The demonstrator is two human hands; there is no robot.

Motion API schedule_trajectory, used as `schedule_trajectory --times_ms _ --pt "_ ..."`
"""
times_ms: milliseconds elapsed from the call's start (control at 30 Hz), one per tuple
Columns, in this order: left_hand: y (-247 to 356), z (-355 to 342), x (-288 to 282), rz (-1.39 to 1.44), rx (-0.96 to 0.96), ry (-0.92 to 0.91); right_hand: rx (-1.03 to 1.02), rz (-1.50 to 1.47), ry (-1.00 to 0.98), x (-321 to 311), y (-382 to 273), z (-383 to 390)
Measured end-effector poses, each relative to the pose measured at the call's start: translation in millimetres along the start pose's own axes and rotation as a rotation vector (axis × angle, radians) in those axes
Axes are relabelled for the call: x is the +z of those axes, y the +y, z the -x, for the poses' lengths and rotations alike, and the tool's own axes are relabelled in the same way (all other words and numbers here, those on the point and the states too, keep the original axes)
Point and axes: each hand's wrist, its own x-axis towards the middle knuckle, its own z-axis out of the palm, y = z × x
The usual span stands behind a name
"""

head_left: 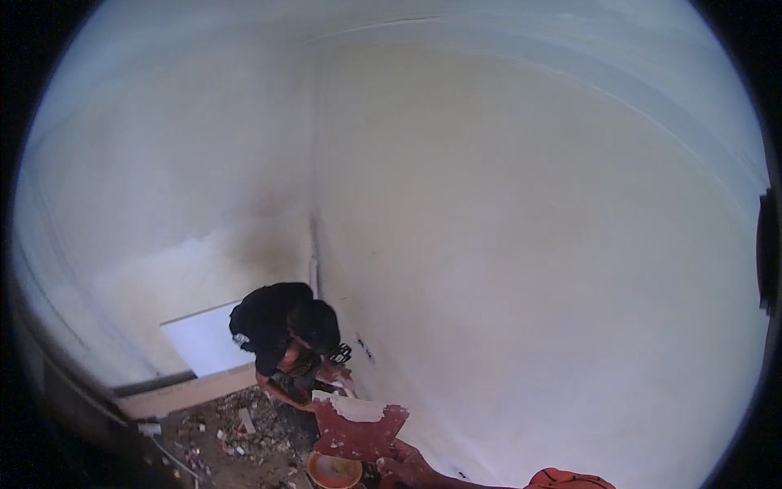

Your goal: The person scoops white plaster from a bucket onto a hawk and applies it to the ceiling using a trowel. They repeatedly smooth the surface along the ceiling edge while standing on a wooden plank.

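My left hand [397, 467] reaches in from the lower edge and grips a red square board [358, 436] from beneath. A lump of white plaster [356, 407] lies on the board's far side. The board is held level near the pale plastered wall [529, 244], just right of the room's corner. My right hand does not show; only an orange patch of cloth [570, 479] sits at the bottom edge.
Another person in dark clothes [281, 326] crouches in the corner below me, hands at the wall's foot. A white panel [208, 338] leans on the left wall above a wooden plank [187, 393]. Rubble [244, 432] litters the floor. An orange bucket [334, 470] stands under the board.
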Motion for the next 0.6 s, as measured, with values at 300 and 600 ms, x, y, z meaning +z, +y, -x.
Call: schedule_trajectory --times_ms 300,600 --pt "64 -41 20 -0.106 -0.196 -0.322 -0.312 -0.157 0.337 65 -18 4" --pt "53 -121 -71 -0.16 -0.357 -0.529 -0.237 -0.141 0.563 95 58 -82"
